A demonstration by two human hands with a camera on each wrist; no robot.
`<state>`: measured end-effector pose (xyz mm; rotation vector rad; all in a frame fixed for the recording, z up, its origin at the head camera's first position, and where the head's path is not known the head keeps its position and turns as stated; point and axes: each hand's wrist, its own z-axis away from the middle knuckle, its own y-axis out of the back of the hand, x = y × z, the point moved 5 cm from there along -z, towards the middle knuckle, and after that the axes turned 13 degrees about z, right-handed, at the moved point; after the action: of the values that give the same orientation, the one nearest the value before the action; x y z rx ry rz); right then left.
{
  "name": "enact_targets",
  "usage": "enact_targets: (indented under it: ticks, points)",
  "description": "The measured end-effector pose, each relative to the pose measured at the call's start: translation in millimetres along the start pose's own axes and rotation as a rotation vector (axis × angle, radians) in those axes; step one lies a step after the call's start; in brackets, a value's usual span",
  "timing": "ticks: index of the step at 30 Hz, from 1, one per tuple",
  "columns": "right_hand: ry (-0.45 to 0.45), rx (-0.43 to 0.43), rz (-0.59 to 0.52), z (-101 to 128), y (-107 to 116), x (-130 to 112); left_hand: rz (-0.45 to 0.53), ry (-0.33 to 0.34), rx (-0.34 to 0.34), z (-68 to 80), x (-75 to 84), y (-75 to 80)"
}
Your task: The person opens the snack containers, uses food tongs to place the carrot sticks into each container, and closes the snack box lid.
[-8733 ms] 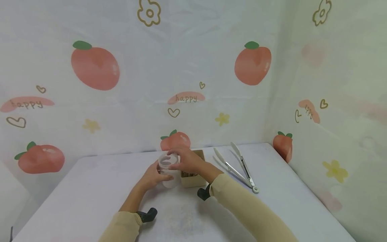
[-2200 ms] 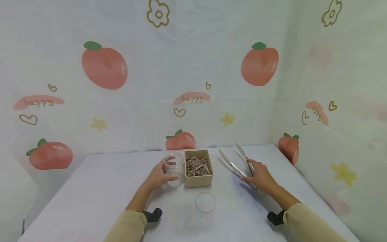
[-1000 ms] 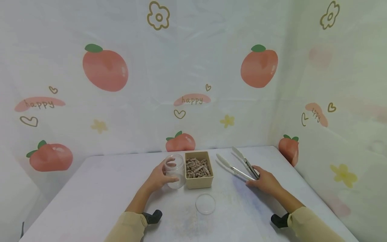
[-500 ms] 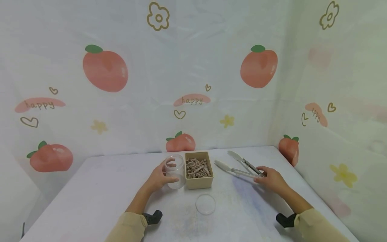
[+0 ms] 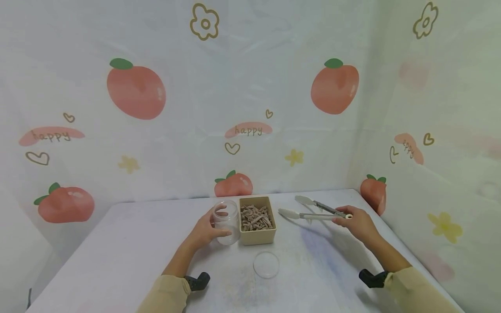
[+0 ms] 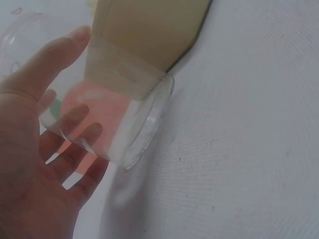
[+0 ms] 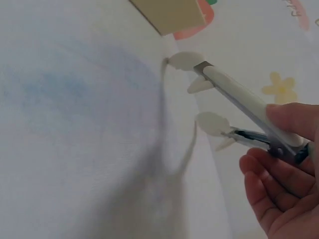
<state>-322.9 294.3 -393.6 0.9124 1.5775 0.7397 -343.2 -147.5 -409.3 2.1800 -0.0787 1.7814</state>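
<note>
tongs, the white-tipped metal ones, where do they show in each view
Head: white-tipped metal tongs right of centre, lifted off the table, held at the hinge end by the right hand.
Left wrist: not in it.
Right wrist: tongs at right, tips toward the centre.
Shared landmark: the beige square box, which the tips point toward.

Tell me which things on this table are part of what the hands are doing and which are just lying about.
In use:
- jar, held by the left hand
- tongs, lifted by the right hand
- box of brown sticks, beside the jar

Lying about:
- lid, flat on the table, untouched
- peach backdrop
</note>
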Motion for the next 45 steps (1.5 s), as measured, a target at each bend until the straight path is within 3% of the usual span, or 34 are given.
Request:
enact_targets:
  ticks: [13,20,31,39,45]
  points:
    - [0.098,0.236,-0.025,-10.2,13.2,-15.4,-0.035,-0.003,0.013,1.9,-3.6,0.3]
    - [0.178,0.304,-0.056,-8.5,22.0,-28.3,-0.025,0.0,0.042,-11.9,-36.0,5.4]
    - [0.263,0.462,-0.159,-14.3,45.8,-50.5,-0.038,-0.013,0.03,-15.5,-38.2,7.0]
    - [0.296,0.457,-0.318,4.5,73.7,-102.8,-0.03,-0.006,0.007,-12.2,-27.7,5.8]
    - [0.346,0.406,-0.497,1.5,70.7,-111.7,-0.074,0.011,0.04,-13.3,-26.9,6.8]
